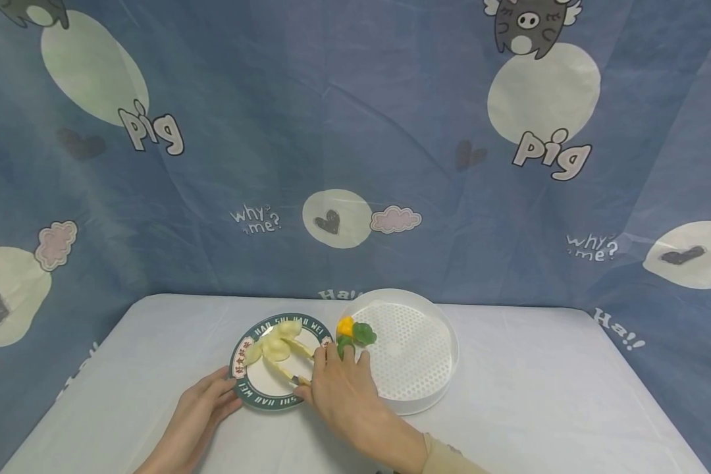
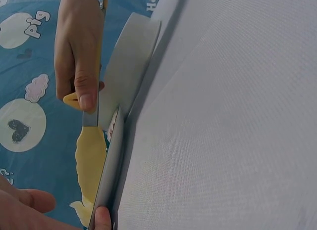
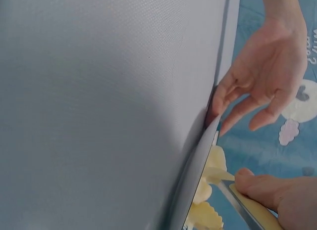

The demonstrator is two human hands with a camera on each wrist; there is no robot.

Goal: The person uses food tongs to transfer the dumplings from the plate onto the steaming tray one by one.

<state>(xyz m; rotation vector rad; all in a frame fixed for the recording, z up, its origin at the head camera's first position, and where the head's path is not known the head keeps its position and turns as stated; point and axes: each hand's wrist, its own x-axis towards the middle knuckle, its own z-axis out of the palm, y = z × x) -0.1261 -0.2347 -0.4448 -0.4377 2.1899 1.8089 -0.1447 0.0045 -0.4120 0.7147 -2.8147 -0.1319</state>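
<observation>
One plate (image 1: 264, 390), toward the worktop's (image 1: 521, 382) back edge, bearing pale-yellow pieces (image 1: 277, 350). Left hand (image 1: 201, 403): grip loose, touching the rim, presumably steadying it. Right hand (image 1: 346, 395): grip clamped on yellow tongs (image 3: 255, 210), arms apart; hold on pieces unclear. White tray (image 1: 415, 355) beside, green pieces (image 1: 364, 334) inside, apparently within easy reach.

In the head view, the right hand (image 1: 346, 392) hides the handle end of yellow tongs (image 1: 280, 370) and part of a green piece (image 1: 344, 342); the left wrist view's edges crop the left hand (image 2: 25, 210).
</observation>
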